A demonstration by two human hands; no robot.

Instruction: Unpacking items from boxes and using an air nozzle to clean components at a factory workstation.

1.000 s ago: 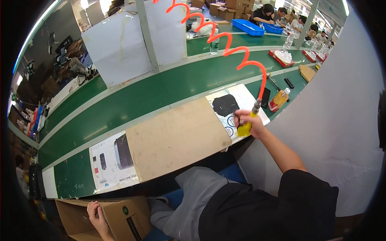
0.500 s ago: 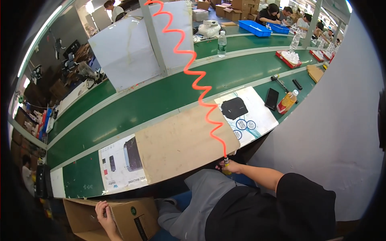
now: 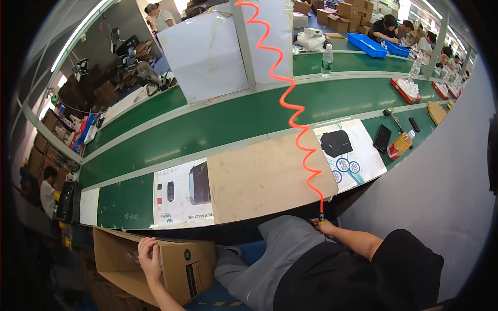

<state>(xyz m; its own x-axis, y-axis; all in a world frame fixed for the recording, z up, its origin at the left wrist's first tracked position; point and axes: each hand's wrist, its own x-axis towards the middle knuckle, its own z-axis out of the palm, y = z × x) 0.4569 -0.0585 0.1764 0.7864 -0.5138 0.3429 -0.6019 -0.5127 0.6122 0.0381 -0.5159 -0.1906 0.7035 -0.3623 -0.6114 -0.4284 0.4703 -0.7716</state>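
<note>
My left hand (image 3: 150,259) has its fingers curled over the upper edge of an open brown cardboard box (image 3: 193,273), low beside the bench at the left. Something clear and shiny, too indistinct to name, shows inside the box behind the fingers. By my right thigh, close to the bench's front edge, my right hand (image 3: 327,228) is closed round a yellow air tool (image 3: 321,222). An orange coiled air hose (image 3: 305,150) runs up from that tool across the bench; the tool's lower end is hidden by the hand.
A tan cardboard sheet (image 3: 264,179) and printed carton panels (image 3: 181,194) cover the green bench. At its right lie a phone (image 3: 382,138), a hammer-like tool (image 3: 392,119) and a juice bottle (image 3: 400,145). A pale partition (image 3: 436,192) borders the right; co-workers (image 3: 386,28) sit beyond.
The view has turned, so the bench and hose appear further right. My left hand stays at the box edge, and more of its forearm shows. My right hand keeps hold of the air tool.
</note>
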